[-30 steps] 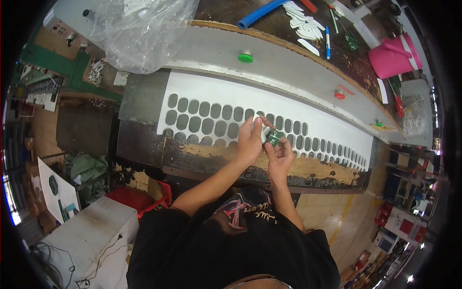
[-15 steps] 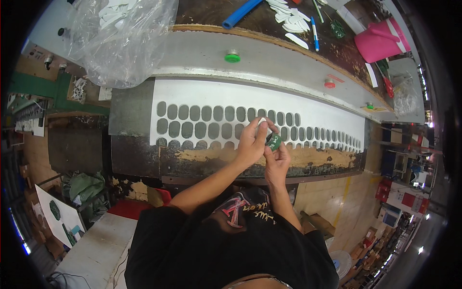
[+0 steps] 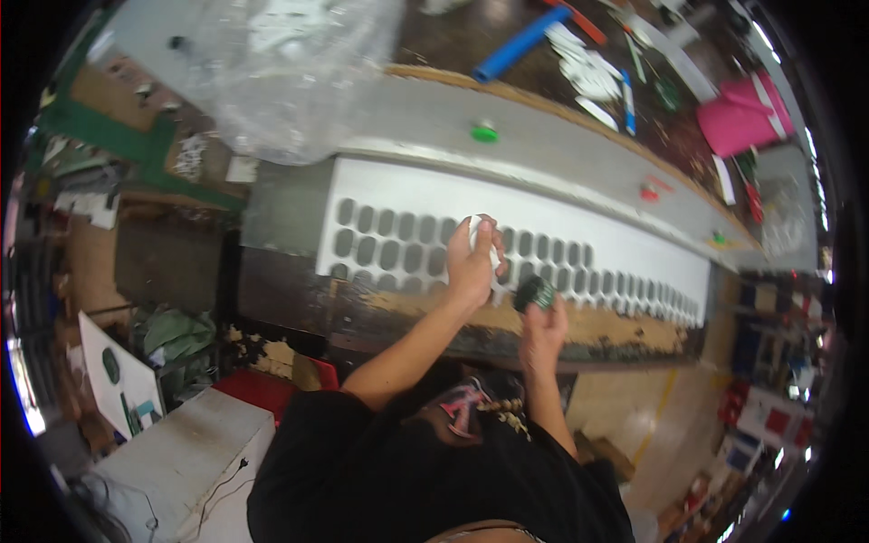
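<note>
My left hand is closed around a white cut piece, held above the punched sheet; whether it is one piece or several stacked I cannot tell. My right hand grips a green oval cutting die by its near side, over the sheet's near edge. Beneath both hands lies the white sheet, with rows of oval holes through which a dark surface shows. The two hands are apart, the left one farther from me.
A grey machine beam with a green button and a red button spans behind the sheet. On the ledge beyond are white pieces, a blue tube, a pen and a pink bucket. A plastic bag hangs at left.
My hands have drawn apart: the right has pulled the green cutting die toward me and right, while the left keeps the white piece. The whole view has shifted and tilted.
</note>
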Action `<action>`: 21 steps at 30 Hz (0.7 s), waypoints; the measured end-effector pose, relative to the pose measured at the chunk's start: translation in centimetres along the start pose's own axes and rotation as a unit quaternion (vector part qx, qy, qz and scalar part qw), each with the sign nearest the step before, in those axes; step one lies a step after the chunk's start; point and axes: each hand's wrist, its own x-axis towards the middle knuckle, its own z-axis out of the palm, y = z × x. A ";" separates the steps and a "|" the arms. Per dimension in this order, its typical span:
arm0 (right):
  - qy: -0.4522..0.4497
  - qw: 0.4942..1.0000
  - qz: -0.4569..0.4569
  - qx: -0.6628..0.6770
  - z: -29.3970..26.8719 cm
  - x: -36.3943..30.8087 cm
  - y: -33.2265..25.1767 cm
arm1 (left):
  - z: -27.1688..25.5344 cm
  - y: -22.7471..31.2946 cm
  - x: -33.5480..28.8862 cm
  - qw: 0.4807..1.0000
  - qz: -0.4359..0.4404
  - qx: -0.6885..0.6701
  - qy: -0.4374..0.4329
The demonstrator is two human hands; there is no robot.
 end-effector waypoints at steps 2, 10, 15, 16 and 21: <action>0.019 1.000 -0.014 0.005 -1.5 0.3 -0.8 | 0.9 4.6 1.5 0.992 0.113 0.062 -0.003; 0.027 0.999 0.005 0.032 -5.2 1.4 -0.6 | 3.4 36.1 13.4 0.584 0.693 0.377 0.191; 0.062 0.998 0.002 0.022 -6.5 0.6 -1.4 | -1.1 39.6 26.6 0.388 0.423 0.806 0.144; 0.083 0.996 0.006 0.023 -6.9 0.2 -1.3 | -0.9 38.8 26.6 0.304 0.357 0.881 0.053; 0.081 0.984 -0.001 -0.156 -10.7 0.9 -4.0 | 0.0 40.0 21.3 0.226 0.565 0.787 0.104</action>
